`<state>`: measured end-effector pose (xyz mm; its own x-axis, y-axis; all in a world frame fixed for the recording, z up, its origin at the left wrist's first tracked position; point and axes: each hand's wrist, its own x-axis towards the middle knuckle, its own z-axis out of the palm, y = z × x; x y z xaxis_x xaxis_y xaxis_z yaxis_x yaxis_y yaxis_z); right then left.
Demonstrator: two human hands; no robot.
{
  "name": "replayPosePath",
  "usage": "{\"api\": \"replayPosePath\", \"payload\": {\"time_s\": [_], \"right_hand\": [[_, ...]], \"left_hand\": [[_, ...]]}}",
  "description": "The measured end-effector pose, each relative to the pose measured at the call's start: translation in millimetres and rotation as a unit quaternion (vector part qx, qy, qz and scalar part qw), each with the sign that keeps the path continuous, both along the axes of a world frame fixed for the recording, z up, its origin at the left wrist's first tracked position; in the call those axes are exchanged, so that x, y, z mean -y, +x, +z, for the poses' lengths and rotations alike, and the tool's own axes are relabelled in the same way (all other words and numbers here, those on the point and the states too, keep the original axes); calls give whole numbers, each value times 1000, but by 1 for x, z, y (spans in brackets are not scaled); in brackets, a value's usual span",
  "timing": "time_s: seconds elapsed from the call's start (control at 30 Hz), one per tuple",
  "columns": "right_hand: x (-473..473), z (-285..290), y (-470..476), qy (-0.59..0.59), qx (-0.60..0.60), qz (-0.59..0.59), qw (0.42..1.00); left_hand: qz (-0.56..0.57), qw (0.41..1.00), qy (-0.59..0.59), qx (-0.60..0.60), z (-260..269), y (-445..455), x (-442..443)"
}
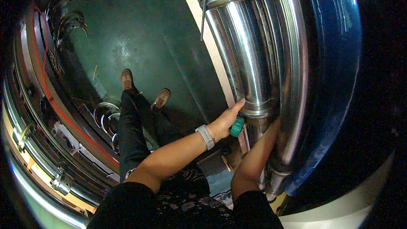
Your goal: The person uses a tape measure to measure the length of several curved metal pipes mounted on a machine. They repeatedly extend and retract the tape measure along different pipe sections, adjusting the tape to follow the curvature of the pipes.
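Observation:
My left hand (227, 121), with a pale watch band at its wrist, holds a green ribbed object (237, 126), perhaps a tool handle. Its thumb lies against the polished steel cylinder (244, 54) near the lower metal collar (259, 113). My right forearm (256, 162) reaches up between this cylinder and a second shiny metal cylinder (297, 70); the right hand is hidden behind the metal. A bent metal rod, like a hex key (203, 16), hangs at the upper collar of the first cylinder.
A large blue curved surface (337, 70) flanks the cylinders. A pale edge strip (213, 51) runs beside them. My shoes stand on a green floor (143, 31). At left are coiled metal strips (108, 117), a red cable (47, 92) and long bars and rails (38, 152).

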<state>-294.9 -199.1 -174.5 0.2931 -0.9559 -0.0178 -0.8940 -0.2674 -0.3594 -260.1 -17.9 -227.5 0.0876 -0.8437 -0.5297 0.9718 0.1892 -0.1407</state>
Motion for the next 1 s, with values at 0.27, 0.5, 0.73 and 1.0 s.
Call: {"api": "replayPosePath", "payload": {"time_s": [0.27,0.5,0.73,1.0], "right_hand": [[-26,6,-12,6,14,31,999],[-68,25,-15,44,35,56,997],[-74,22,-18,-4,49,149,988],[-99,35,-19,-25,-13,228,973]], "left_hand": [[-43,995,-20,85,-46,23,8],[-1,999,-32,14,-17,2,-3],[0,999,-7,34,-29,6,5],[12,993,-88,76,-49,9,11]]}}
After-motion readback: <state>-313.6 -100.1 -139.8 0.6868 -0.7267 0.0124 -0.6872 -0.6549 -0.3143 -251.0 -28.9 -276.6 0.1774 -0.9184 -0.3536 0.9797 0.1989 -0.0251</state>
